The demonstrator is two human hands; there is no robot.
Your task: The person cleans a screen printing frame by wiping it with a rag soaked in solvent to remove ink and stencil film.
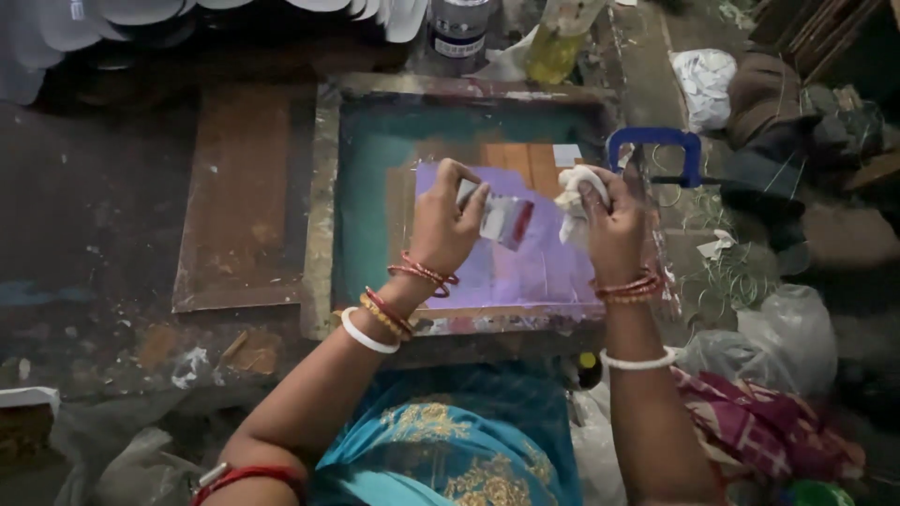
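My left hand (448, 217) pinches a small flat blade (500, 219), thumb on one face and fingers curled over the near end, holding it up above the screen (375, 169). The blade looks pale with a dark red smear along its far edge; I judge it light and stiff, probably slick where the ink sits, so the dry near end is the safe place to grip. My right hand (614, 225) is closed around a crumpled white rag (574, 201), fingers bunched over it, the rag just beside the blade's far end; whether they touch I cannot tell. The rag reads as soft and weightless, something that takes any shape under the fingers.

Both wrists are bent inward, palms turned toward each other, forearms rising from the bottom of the view and converging over the screen. Bangles (422, 274) ring both wrists.

Beneath the hands the framed screen lies flat on the surface (112, 206), its mesh teal with a purple patch (525, 272) under the hands. A blue clamp (656, 150) grips the frame's right edge. A brown board (239, 201) lies left of the frame, and a tin (459, 33) stands beyond it.
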